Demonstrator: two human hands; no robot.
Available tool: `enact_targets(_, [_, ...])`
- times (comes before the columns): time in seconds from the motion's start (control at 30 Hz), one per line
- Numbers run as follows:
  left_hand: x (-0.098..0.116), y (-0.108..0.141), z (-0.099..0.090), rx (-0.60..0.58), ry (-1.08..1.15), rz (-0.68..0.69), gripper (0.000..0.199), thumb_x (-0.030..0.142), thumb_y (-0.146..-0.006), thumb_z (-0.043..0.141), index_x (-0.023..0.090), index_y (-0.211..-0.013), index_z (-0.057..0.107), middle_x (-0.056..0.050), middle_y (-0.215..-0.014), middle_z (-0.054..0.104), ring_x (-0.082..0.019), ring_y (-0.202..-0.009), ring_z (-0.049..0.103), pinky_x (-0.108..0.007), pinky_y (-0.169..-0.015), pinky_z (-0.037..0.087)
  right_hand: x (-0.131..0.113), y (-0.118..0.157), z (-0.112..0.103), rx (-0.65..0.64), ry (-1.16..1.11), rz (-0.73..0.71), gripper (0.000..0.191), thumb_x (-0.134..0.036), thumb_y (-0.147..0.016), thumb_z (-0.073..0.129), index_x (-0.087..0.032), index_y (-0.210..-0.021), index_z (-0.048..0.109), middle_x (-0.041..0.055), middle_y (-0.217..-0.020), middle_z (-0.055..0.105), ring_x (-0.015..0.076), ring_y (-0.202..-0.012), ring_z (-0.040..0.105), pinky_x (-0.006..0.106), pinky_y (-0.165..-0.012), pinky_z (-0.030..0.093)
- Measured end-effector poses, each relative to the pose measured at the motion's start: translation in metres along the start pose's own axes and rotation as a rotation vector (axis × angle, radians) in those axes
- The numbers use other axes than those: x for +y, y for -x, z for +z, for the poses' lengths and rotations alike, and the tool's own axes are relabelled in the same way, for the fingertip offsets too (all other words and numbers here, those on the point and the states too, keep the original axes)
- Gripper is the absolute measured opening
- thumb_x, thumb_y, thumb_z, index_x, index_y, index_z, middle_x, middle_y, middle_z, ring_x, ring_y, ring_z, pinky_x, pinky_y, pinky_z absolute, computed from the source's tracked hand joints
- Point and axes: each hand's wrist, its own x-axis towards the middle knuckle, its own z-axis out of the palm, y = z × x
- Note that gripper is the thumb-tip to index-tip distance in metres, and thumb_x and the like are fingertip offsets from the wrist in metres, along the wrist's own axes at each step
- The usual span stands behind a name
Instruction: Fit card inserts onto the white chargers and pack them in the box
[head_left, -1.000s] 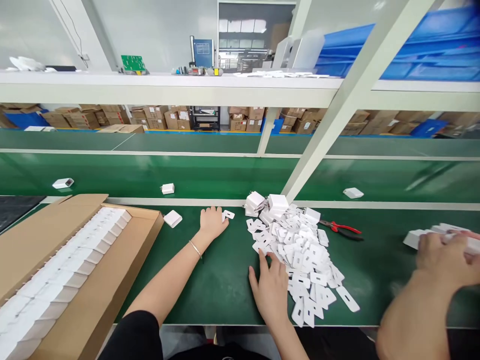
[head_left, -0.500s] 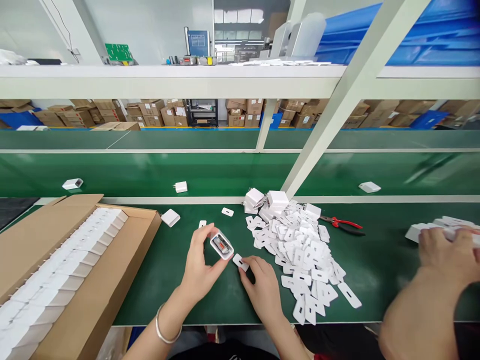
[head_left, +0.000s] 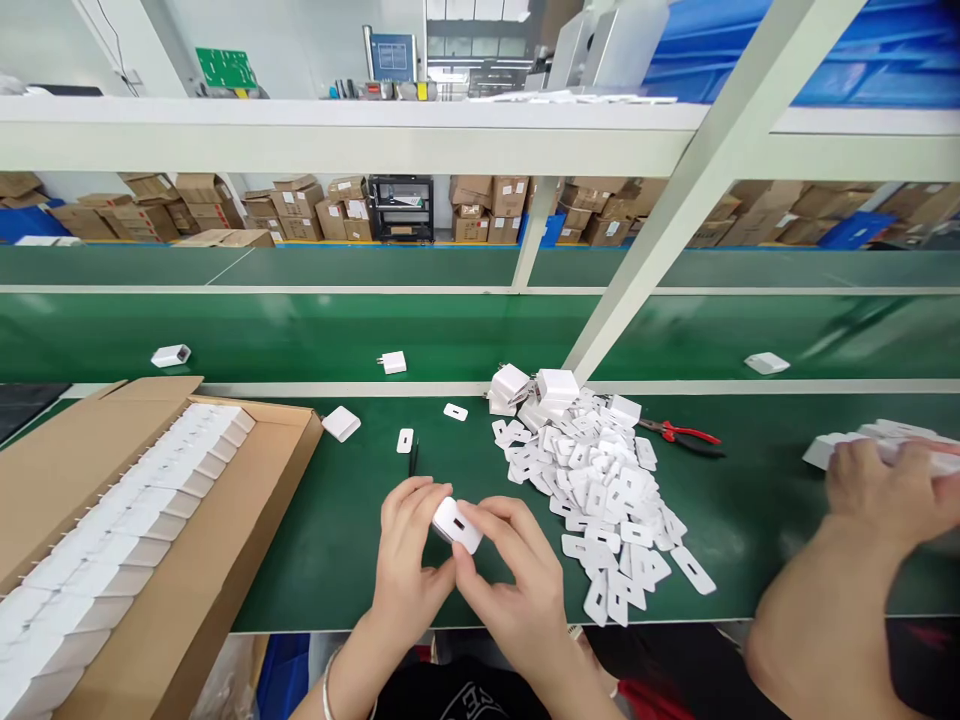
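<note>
My left hand (head_left: 409,555) grips a white charger housing (head_left: 439,521) between thumb and fingers, above the green bench. A white end cover (head_left: 463,533) with a small dark slot lies over the housing's end facing me. Fingers and thumb of my right hand (head_left: 517,575) pinch this cover at its edges. How far it sits in the housing I cannot tell. Right of my hands spreads a heap of loose white end covers (head_left: 600,490), with several chargers (head_left: 556,388) at its far end. Black tweezers (head_left: 413,458) and a single cover (head_left: 405,441) lie just beyond my left hand.
At left stands a cardboard box (head_left: 300,455) with rows of white chargers. Red-handled pliers (head_left: 686,434) lie beyond the heap. Another person's hand (head_left: 874,485) rests on white pieces at far right. Chargers ride the green belt (head_left: 315,340) behind; a slanted post (head_left: 675,210) crosses above.
My right hand has brought the cover up from the bench onto the housing's open end, hiding the circuit board inside. The housing has turned slightly in my left hand. Chargers on the belt have shifted right.
</note>
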Motion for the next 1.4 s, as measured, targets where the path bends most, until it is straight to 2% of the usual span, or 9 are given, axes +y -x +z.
enact_targets(0.2, [-0.001,0.009,0.004,0.007,0.042,-0.054,0.053,0.011,-0.094,0.065,0.023,-0.145,0.053,-0.011,-0.128,0.069,-0.025,-0.121,0.063,-0.042,-0.100,0.058,0.006,0.003,0.004,-0.024,0.030,-0.034,0.042,-0.002,-0.094,0.062,-0.021,-0.132,0.066,0.0087,-0.104,0.060,0.0191,-0.091,0.062,0.034,-0.073,0.056])
enact_targets(0.33, [-0.004,0.014,0.005,0.032,0.078,-0.079,0.066,0.011,-0.093,0.067,0.027,-0.153,0.044,-0.011,-0.131,0.069,-0.025,-0.120,0.066,-0.044,-0.098,0.060,0.010,0.003,0.000,-0.126,-0.026,0.082,0.038,-0.012,-0.099,0.062,-0.028,-0.133,0.069,0.0077,-0.106,0.060,0.0184,-0.089,0.063,0.035,-0.075,0.058])
enact_targets(0.57, [-0.022,0.004,0.018,0.065,-0.006,0.085,0.053,0.010,-0.092,0.073,0.025,-0.140,0.055,-0.013,-0.130,0.071,-0.026,-0.121,0.068,-0.045,-0.097,0.062,0.044,0.008,0.015,-0.139,-0.412,0.559,0.034,-0.047,-0.101,0.062,-0.029,-0.126,0.076,0.0099,-0.117,0.065,0.0237,-0.108,0.066,0.039,-0.093,0.059])
enact_targets(0.77, [-0.030,-0.007,0.033,-0.155,-0.043,0.177,0.046,0.012,-0.093,0.066,0.023,-0.137,0.055,-0.014,-0.131,0.070,-0.028,-0.122,0.067,-0.047,-0.100,0.059,0.075,0.029,0.030,-0.111,-0.856,0.950,0.049,-0.062,-0.099,0.060,-0.019,-0.118,0.075,0.0111,-0.109,0.073,0.0248,-0.097,0.069,0.040,-0.088,0.058])
enact_targets(0.9, [-0.055,-0.055,0.044,-0.448,0.090,0.089,0.055,0.036,-0.091,0.071,0.022,-0.139,0.051,-0.016,-0.143,0.060,-0.031,-0.137,0.056,-0.050,-0.113,0.050,0.093,0.043,0.029,0.182,-0.763,0.946,0.047,-0.062,-0.095,0.067,-0.018,-0.107,0.073,0.0064,-0.090,0.069,0.0199,-0.081,0.064,0.034,-0.077,0.057])
enact_targets(1.03, [-0.115,-0.140,0.088,-0.346,-0.145,-0.194,0.043,0.022,-0.100,0.053,0.016,-0.142,0.048,-0.021,-0.152,0.049,-0.031,-0.146,0.045,-0.052,-0.120,0.038,0.106,0.051,0.032,0.246,-0.700,0.866,0.048,-0.065,-0.095,0.064,-0.018,-0.105,0.069,0.0042,-0.086,0.064,0.0179,-0.072,0.061,0.034,-0.070,0.057])
enact_targets(1.17, [-0.160,-0.207,0.147,-0.446,-0.239,-0.280,0.061,0.025,-0.094,0.070,0.016,-0.150,0.046,-0.023,-0.162,0.041,-0.039,-0.148,0.040,-0.054,-0.114,0.042,0.109,0.053,0.038,0.233,-0.623,0.877,0.048,-0.066,-0.092,0.068,-0.020,-0.107,0.066,0.0073,-0.100,0.066,0.0206,-0.079,0.067,0.040,-0.077,0.063])
enact_targets(1.3, [-0.163,-0.225,0.178,-0.552,-0.289,-0.284,0.041,0.026,-0.098,0.066,0.018,-0.138,0.059,-0.013,-0.137,0.063,-0.030,-0.129,0.058,-0.050,-0.108,0.047,0.110,0.055,0.039,0.160,-0.608,0.810,0.045,-0.063,-0.094,0.067,-0.022,-0.109,0.065,0.0090,-0.104,0.065,0.0249,-0.093,0.066,0.044,-0.082,0.066])
enact_targets(1.4, [-0.159,-0.214,0.169,-0.527,-0.354,-0.318,0.035,0.029,-0.099,0.062,0.016,-0.132,0.062,-0.013,-0.128,0.065,-0.030,-0.123,0.060,-0.050,-0.106,0.046,0.107,0.055,0.039,0.150,-0.633,0.786,0.044,-0.063,-0.097,0.064,-0.022,-0.113,0.064,0.0097,-0.106,0.065,0.0257,-0.098,0.066,0.044,-0.083,0.066])
